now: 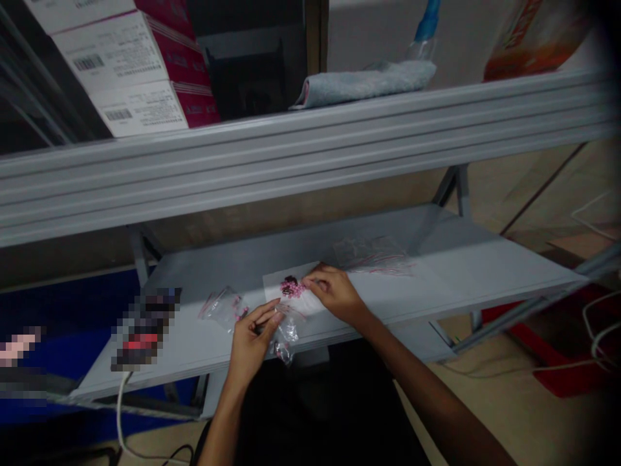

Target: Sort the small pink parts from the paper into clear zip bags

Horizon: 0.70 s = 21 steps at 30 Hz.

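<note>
My left hand (253, 338) pinches a small clear plastic bag (286, 335) at the front edge of the grey shelf (466, 259). My right hand (334, 292) rests on a white sheet (276, 282) with its fingertips pinched at a little heap of pink and dark small parts (291, 287). Whether those fingers hold a part is too small to tell. Another clear bag with pink bits (224, 305) lies just left of my left hand.
A pile of flat clear zip bags (373, 254) lies behind my right hand. A grey rail (301, 155) crosses above, carrying white and magenta boxes (140, 65) and a folded cloth (369, 83). A white cable (120, 414) hangs at the shelf's front left.
</note>
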Tool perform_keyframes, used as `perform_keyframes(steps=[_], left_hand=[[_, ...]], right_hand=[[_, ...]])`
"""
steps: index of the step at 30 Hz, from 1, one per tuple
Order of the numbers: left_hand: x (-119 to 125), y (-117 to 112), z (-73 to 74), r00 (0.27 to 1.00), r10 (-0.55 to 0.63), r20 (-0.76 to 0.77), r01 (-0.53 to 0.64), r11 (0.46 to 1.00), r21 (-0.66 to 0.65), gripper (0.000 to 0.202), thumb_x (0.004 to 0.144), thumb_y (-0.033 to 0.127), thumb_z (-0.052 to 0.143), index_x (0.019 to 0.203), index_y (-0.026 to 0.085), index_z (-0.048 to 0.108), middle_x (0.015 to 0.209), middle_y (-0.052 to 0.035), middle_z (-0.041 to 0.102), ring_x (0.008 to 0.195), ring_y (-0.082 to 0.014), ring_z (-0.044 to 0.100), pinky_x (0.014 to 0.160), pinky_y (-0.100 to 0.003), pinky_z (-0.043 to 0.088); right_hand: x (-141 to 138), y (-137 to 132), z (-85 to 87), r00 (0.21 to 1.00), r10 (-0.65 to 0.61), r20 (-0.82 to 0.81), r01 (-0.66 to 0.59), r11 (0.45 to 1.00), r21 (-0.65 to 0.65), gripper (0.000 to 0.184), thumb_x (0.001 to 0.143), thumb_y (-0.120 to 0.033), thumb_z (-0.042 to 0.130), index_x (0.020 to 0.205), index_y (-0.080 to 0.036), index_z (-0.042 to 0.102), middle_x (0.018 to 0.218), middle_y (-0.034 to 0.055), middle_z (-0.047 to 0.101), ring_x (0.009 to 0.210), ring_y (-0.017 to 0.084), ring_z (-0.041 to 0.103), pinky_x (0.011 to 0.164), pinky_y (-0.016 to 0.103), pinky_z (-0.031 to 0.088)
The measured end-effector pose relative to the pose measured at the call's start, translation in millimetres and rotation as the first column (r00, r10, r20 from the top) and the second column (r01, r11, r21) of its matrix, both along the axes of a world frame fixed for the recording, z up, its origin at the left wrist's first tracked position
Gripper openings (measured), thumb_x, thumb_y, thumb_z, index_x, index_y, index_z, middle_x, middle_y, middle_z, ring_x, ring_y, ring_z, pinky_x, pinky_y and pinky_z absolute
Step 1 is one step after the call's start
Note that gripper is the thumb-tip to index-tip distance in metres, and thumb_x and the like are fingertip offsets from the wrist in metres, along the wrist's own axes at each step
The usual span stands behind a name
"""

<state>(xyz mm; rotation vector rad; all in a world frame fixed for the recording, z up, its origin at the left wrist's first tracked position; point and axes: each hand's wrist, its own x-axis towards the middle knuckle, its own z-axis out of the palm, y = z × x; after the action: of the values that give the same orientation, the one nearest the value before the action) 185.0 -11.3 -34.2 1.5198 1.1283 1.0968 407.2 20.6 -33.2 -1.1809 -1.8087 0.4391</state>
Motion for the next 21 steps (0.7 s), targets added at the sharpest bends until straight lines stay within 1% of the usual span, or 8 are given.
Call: perform_keyframes(steps=[2, 6, 10, 13, 15, 17, 19, 21], left_hand=[[0, 0, 0.5, 1.0, 0.003, 0.001, -0.003, 1.0, -0.001, 0.04, 0.083, 0.037, 0.072, 0.116, 0.015, 0.071, 0.106, -0.012, 0.077, 0.101, -0.026, 0.072, 0.094, -0.038, 0.054], [-1, 1, -0.4, 1.0, 0.007, -0.01, -0.007, 1.0, 0.0, 0.039, 0.083, 0.037, 0.072, 0.115, 0.016, 0.071, 0.106, -0.0114, 0.077, 0.101, -0.0254, 0.072, 0.094, -0.036, 0.054], [-2, 2, -3.6, 1.0, 0.009, -0.007, -0.009, 1.0, 0.003, 0.041, 0.082, 0.037, 0.072, 0.116, 0.015, 0.071, 0.104, -0.0114, 0.078, 0.1, -0.0253, 0.073, 0.091, -0.035, 0.055], [-2, 2, -4.9, 1.0, 0.016, 0.005, -0.016, 1.0, 0.0, 0.04, 0.081, 0.037, 0.073, 0.115, 0.015, 0.071, 0.106, -0.0113, 0.077, 0.1, -0.025, 0.072, 0.09, -0.034, 0.055], [-1, 1, -4.6, 1.0, 0.025, 0.003, -0.025, 1.0, -0.004, 0.04, 0.081, 0.036, 0.073, 0.115, 0.015, 0.071, 0.105, -0.0109, 0.077, 0.099, -0.0248, 0.073, 0.09, -0.034, 0.055], [0, 1, -4.0, 1.0, 0.029, -0.005, -0.029, 1.0, -0.005, 0.04, 0.081, 0.036, 0.074, 0.115, 0.016, 0.072, 0.106, -0.0107, 0.077, 0.099, -0.0249, 0.073, 0.09, -0.034, 0.055], [1, 1, -3.7, 1.0, 0.025, -0.011, -0.025, 1.0, -0.004, 0.039, 0.08, 0.036, 0.074, 0.114, 0.016, 0.072, 0.105, -0.0103, 0.078, 0.098, -0.0252, 0.073, 0.089, -0.034, 0.055], [1, 0, -3.8, 1.0, 0.018, -0.013, -0.018, 1.0, -0.003, 0.039, 0.081, 0.036, 0.074, 0.114, 0.016, 0.072, 0.102, -0.01, 0.078, 0.098, -0.0254, 0.073, 0.088, -0.034, 0.056]], right_hand=[[5, 6, -5.5, 0.986, -0.08, 0.145, 0.08, 0.997, 0.005, 0.016, 0.093, -0.026, 0.061, 0.093, -0.019, 0.075, 0.092, 0.0068, 0.069, 0.088, 0.019, 0.064, 0.082, 0.03, 0.047], [1, 9, -19.3, 0.944, -0.1, 0.314, 0.101, 0.995, 0.013, 0.014, 0.092, -0.025, 0.062, 0.097, -0.021, 0.075, 0.1, 0.0071, 0.068, 0.093, 0.02, 0.063, 0.084, 0.029, 0.047], [-6, 11, -28.7, 0.928, -0.126, 0.352, 0.128, 0.992, 0.018, 0.015, 0.093, -0.023, 0.059, 0.098, -0.021, 0.073, 0.101, 0.0072, 0.067, 0.092, 0.019, 0.062, 0.084, 0.029, 0.046], [-8, 9, -23.9, 0.942, -0.127, 0.31, 0.134, 0.991, 0.001, 0.013, 0.093, -0.02, 0.059, 0.094, -0.019, 0.072, 0.097, 0.0074, 0.067, 0.09, 0.019, 0.062, 0.083, 0.029, 0.045], [-9, 4, -14.5, 0.976, -0.068, 0.206, 0.072, 0.997, -0.01, 0.011, 0.092, -0.02, 0.061, 0.091, -0.019, 0.072, 0.093, 0.0062, 0.067, 0.087, 0.018, 0.062, 0.082, 0.028, 0.045], [-12, -3, -3.6, 0.994, 0.061, 0.088, -0.06, 0.998, -0.016, 0.011, 0.092, -0.023, 0.062, 0.093, -0.019, 0.072, 0.09, 0.0042, 0.066, 0.084, 0.016, 0.061, 0.079, 0.027, 0.046], [-14, -9, 4.7, 0.979, 0.2, 0.028, -0.199, 0.98, -0.026, 0.014, 0.092, -0.027, 0.062, 0.095, -0.021, 0.074, 0.089, 0.0032, 0.066, 0.082, 0.015, 0.061, 0.076, 0.027, 0.046], [-15, -13, 8.1, 0.954, 0.298, 0.016, -0.297, 0.954, -0.048, 0.017, 0.093, -0.03, 0.061, 0.096, -0.022, 0.075, 0.09, 0.0034, 0.067, 0.084, 0.015, 0.061, 0.076, 0.027, 0.046]])
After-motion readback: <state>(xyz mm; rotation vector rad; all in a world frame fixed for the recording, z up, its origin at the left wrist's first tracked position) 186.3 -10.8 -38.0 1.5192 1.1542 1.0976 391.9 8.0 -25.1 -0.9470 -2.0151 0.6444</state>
